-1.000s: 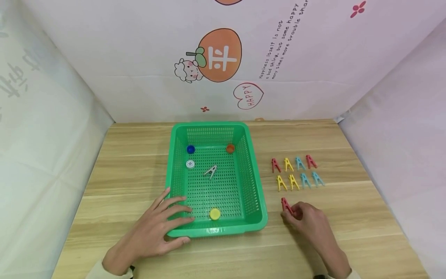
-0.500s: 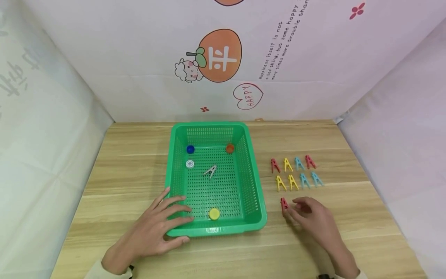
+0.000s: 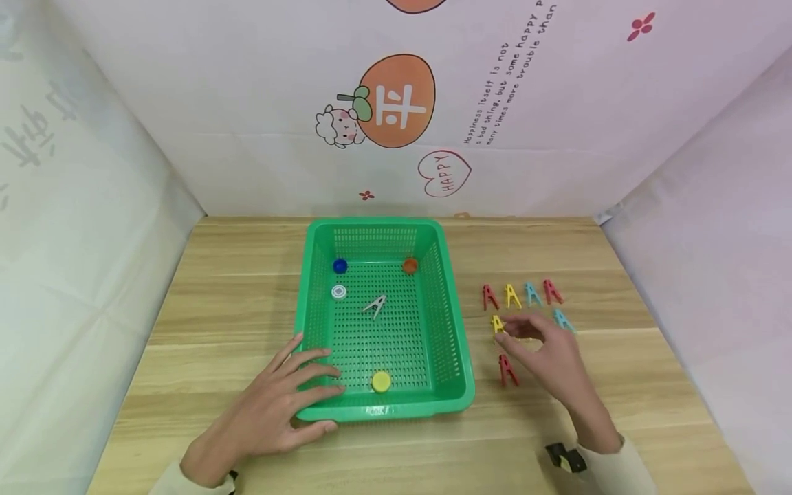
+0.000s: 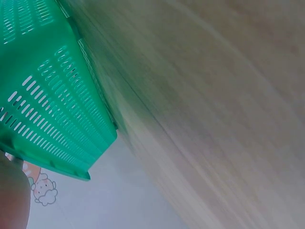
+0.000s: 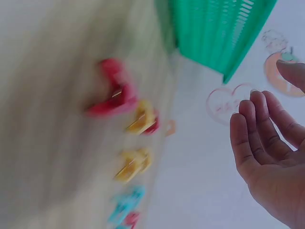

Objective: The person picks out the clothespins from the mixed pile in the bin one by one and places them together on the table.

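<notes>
My left hand (image 3: 272,409) rests with spread fingers over the near left corner of the green basket (image 3: 396,412). Out on the right side, my right hand (image 3: 547,347) hovers over the clothespins, thumb apart from the fingers; the right wrist view shows nothing between them. Nearest its fingertips is a yellow clothespin (image 3: 498,323) in the second row. A red clothespin (image 3: 507,371) lies alone in front, also seen blurred (image 5: 123,88) from the right wrist. Behind are a red (image 3: 489,296), a yellow (image 3: 512,295), a blue (image 3: 533,293) and another red clothespin (image 3: 553,291). The hand hides part of the second row.
Inside the basket lie a grey clothespin (image 3: 375,305) and blue (image 3: 339,265), white (image 3: 338,292), orange (image 3: 410,265) and yellow (image 3: 381,381) bottle caps. A blue clothespin (image 3: 563,320) ends the second row. Printed white cloth (image 3: 278,172) walls enclose the wooden table (image 3: 241,275).
My right hand has let go of the front red clothespin, which stays on the table, and has moved up and away toward the second row. The left hand stays put.
</notes>
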The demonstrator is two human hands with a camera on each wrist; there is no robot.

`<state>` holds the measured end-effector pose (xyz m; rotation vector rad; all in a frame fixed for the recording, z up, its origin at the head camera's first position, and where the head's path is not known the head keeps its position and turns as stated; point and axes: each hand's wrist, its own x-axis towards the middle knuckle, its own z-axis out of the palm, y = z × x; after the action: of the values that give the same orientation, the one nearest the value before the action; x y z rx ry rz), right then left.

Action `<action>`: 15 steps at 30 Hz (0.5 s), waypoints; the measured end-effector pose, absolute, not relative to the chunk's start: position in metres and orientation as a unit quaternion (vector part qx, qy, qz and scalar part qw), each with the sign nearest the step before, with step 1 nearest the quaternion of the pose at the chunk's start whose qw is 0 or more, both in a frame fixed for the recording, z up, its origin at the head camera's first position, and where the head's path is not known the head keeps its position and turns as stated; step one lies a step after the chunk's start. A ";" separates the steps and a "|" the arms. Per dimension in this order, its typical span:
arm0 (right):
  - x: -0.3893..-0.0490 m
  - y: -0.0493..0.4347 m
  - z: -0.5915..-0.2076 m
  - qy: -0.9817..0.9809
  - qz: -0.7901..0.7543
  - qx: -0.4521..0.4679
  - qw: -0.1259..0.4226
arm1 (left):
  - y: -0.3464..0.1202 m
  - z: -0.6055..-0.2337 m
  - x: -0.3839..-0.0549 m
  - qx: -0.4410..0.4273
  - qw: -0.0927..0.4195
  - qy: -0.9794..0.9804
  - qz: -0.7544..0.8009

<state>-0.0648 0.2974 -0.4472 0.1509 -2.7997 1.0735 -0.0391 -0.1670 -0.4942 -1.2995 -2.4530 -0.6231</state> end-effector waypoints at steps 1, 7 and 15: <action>-0.069 0.294 -0.445 -0.927 0.362 0.062 0.074 | -0.167 -0.494 -0.039 -0.452 0.149 -0.852 -0.218; -0.092 0.271 -0.430 -0.918 0.368 0.120 0.088 | -0.166 -0.494 -0.039 -0.454 0.153 -0.849 -0.222; -0.115 0.250 -0.410 -0.918 0.358 0.155 0.065 | -0.167 -0.494 -0.039 -0.451 0.151 -0.851 -0.220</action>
<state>-0.1154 0.2498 -0.4099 0.4674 -2.7725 1.0815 -0.0391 -0.1667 -0.4938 -1.2963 -2.4446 -0.6328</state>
